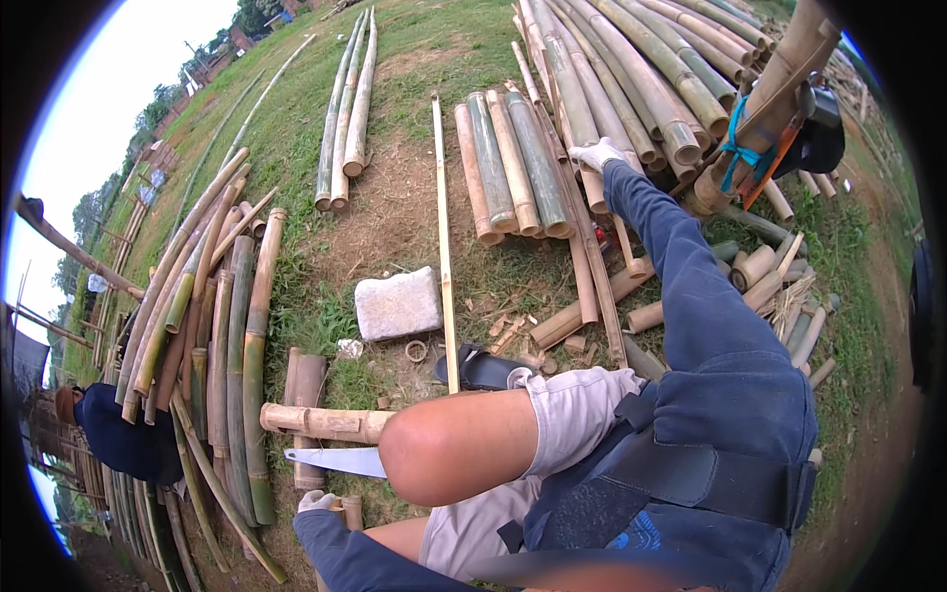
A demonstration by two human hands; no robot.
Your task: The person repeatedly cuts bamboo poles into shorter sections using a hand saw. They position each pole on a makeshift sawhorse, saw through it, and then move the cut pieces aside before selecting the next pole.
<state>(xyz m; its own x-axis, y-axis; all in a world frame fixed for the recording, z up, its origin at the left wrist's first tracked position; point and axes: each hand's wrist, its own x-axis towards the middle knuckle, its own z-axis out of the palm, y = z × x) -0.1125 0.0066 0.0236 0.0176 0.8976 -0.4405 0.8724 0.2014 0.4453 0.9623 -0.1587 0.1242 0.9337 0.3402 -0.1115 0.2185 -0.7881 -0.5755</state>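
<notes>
My right hand [599,154], in a pale glove, reaches far out and is closed around a bamboo pole [593,187] at the near end of a large stack. Low on the left, my gloved left hand [317,501] looks curled beside short bamboo pieces [351,511]; its fingers are partly hidden. A thick bamboo piece [326,422] lies across another bamboo length [309,380], its right end behind my bent knee. Just below it a saw blade [333,461] pokes out; its handle is hidden.
Cut bamboo lengths [513,168] lie beside the large stack [631,69]. More poles [237,375] fill the left, near a person in dark clothing [123,434]. A thin bamboo strip [443,247] and a pale stone block [399,304] lie ahead. Offcuts [760,271] are at right.
</notes>
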